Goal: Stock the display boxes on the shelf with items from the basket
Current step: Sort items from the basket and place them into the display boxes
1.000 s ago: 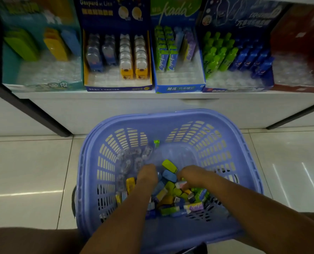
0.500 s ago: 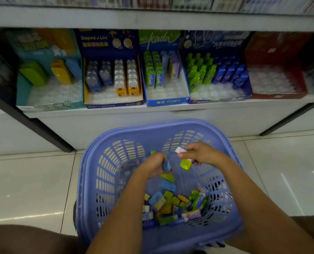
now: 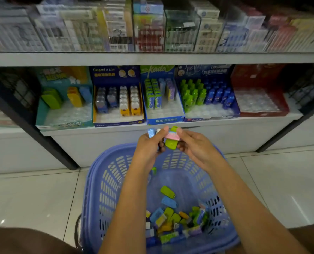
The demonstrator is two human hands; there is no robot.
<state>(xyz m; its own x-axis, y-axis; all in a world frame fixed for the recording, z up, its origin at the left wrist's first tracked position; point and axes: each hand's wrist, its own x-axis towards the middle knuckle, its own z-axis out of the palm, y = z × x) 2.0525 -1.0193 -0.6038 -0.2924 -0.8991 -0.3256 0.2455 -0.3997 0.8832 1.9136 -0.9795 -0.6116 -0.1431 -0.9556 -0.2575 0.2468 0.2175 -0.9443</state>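
A purple plastic basket (image 3: 105, 189) stands on the floor with several small coloured erasers (image 3: 168, 192) in its bottom. Above its far rim my left hand (image 3: 149, 145) grips a blue eraser (image 3: 151, 132). My right hand (image 3: 194, 145) pinches a green eraser (image 3: 171, 143) and a pink-and-white one (image 3: 171, 136); my left thumb touches these too. Just beyond, on the low shelf (image 3: 226, 125), stand the display boxes: a teal box (image 3: 64, 118), a dark blue box (image 3: 118, 121), a blue "kada" box (image 3: 164, 119), a box of green and blue bottles (image 3: 210, 114) and a red box (image 3: 260, 110).
An upper shelf (image 3: 152, 58) carries several packaged goods behind a clear front. Black shelf posts slant down at the left (image 3: 48, 142) and right (image 3: 284, 132). Glossy white floor tiles (image 3: 33, 198) surround the basket. My knee (image 3: 24, 242) shows at the bottom left.
Both hands rose out of the basket with erasers and now meet in front of the shelf edge. The view tilted up, revealing the upper shelf.
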